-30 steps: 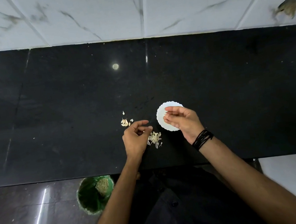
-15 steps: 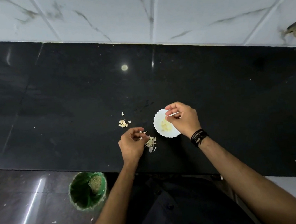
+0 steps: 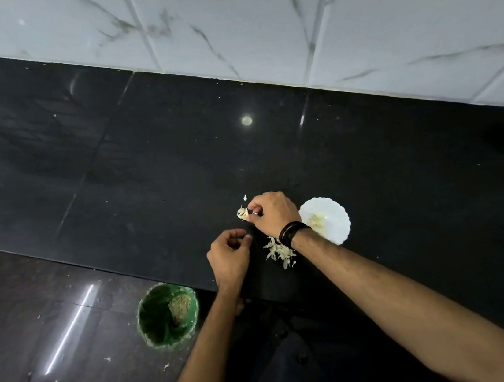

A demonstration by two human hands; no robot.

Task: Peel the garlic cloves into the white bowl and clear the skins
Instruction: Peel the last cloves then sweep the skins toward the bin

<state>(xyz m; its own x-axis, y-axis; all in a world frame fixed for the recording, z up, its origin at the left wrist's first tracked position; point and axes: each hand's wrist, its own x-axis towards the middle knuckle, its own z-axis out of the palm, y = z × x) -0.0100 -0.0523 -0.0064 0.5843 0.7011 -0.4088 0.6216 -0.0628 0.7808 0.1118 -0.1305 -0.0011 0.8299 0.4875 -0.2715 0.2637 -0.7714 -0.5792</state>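
A small white scalloped bowl (image 3: pixel 336 223) sits on the black counter with peeled garlic cloves (image 3: pixel 316 220) inside. My right hand (image 3: pixel 274 213), with a black band at the wrist, reaches left past the bowl and pinches at a small cluster of unpeeled cloves (image 3: pixel 242 213). A pile of papery skins (image 3: pixel 279 252) lies on the counter below my right wrist. My left hand (image 3: pixel 230 256) hovers just left of the skins, fingers curled, with nothing visible in it.
A green bin (image 3: pixel 167 314) with scraps inside stands on the dark floor below the counter's front edge (image 3: pixel 94 269). White marble tiles (image 3: pixel 254 23) form the wall behind the counter.
My right hand has left the bowl and crossed left to the unpeeled cloves. The left hand stays near the skins. The camera has tilted and shifted left.
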